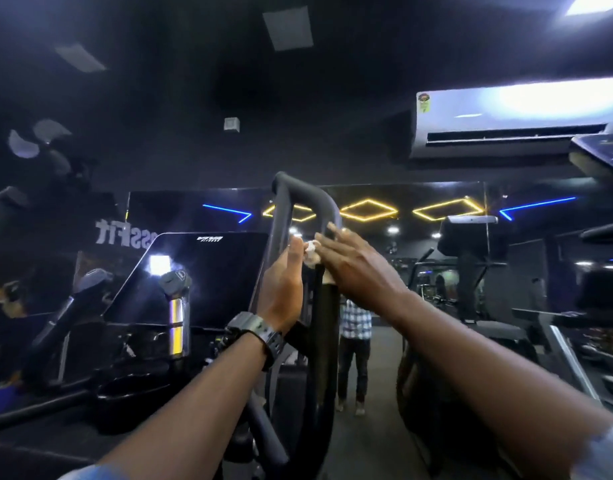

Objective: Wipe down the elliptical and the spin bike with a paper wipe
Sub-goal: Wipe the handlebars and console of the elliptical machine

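Note:
The elliptical's black looped handle (298, 195) rises in the middle of the view. My right hand (353, 268) lies against the loop's right bar with its fingers stretched out, pressing a white paper wipe (310, 249) onto the bar. A pale bit of the wipe shows below the palm. My left hand (280, 285), with a black watch on the wrist, rests against the loop's left bar, fingers pointing up and fingertips close to the wipe. The elliptical's dark console screen (201, 271) stands to the left. No spin bike can be made out.
A mirror wall ahead reflects a person in a checked shirt (356, 323) and neon lights. Another machine's console (467, 233) stands at the right, a treadmill rail (571, 362) beyond it. An air conditioner (512, 116) hangs at the upper right, a fan (41, 140) at the left.

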`<act>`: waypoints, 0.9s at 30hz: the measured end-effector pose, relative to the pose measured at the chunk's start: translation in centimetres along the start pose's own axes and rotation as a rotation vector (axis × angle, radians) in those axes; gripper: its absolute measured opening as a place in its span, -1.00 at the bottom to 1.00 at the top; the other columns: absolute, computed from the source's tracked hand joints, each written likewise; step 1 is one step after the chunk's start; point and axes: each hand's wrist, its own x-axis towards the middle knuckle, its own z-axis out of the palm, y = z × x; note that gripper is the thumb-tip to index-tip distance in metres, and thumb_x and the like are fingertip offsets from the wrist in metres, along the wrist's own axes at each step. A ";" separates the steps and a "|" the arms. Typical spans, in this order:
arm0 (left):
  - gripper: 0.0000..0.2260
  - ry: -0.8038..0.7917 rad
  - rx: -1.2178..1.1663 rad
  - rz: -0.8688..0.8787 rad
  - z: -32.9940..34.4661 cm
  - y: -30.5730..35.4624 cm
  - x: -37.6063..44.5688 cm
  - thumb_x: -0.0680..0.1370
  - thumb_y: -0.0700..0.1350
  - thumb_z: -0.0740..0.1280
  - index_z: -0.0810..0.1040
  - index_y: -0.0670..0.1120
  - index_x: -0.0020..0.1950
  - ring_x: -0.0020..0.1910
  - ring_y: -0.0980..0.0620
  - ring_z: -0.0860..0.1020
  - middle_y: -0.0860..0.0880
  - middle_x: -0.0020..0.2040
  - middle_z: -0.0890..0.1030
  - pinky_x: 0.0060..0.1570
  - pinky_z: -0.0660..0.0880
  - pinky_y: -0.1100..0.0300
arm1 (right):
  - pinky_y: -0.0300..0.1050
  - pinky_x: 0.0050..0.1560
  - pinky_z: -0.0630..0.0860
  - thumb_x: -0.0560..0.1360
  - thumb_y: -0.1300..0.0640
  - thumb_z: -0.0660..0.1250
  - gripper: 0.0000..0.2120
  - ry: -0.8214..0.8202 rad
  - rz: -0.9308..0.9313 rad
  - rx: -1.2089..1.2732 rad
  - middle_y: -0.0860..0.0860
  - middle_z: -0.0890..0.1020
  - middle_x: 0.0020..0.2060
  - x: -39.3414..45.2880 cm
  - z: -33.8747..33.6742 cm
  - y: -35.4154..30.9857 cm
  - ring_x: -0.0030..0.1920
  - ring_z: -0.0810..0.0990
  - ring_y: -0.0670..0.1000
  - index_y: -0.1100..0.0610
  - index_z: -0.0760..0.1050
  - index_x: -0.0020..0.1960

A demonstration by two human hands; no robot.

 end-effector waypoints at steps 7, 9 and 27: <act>-0.52 -0.012 0.057 0.182 0.3 -2.3 2.2 0.60 0.23 -0.03 0.55 -0.03 0.13 -0.24 0.20 0.56 0.06 -0.17 0.61 -0.19 0.42 0.30 | 0.10 -0.12 0.55 0.52 0.14 0.34 -0.85 0.118 0.124 0.006 0.11 0.51 -0.07 5.1 -0.6 2.3 -0.07 0.49 0.12 0.17 0.65 0.00; -0.50 -0.002 0.029 0.218 0.4 -2.7 2.1 0.62 0.19 -0.01 0.55 -0.08 0.23 -0.15 0.26 0.58 0.08 -0.10 0.62 -0.14 0.45 0.34 | 0.06 -0.15 0.56 0.53 0.15 0.33 -0.82 0.122 0.084 0.013 0.11 0.51 -0.11 3.0 -0.4 0.9 -0.12 0.51 0.09 0.20 0.65 0.03; -0.28 0.008 0.005 0.297 -0.9 -3.0 1.6 0.52 0.32 -0.09 0.40 -0.12 0.46 0.35 0.12 0.43 -0.07 0.40 0.49 0.31 0.37 0.20 | -0.16 -0.02 0.52 0.44 0.28 0.40 -0.82 -0.175 -0.158 0.062 0.01 0.61 -0.04 -0.8 -2.6 -5.7 -0.03 0.52 0.00 0.11 0.68 0.00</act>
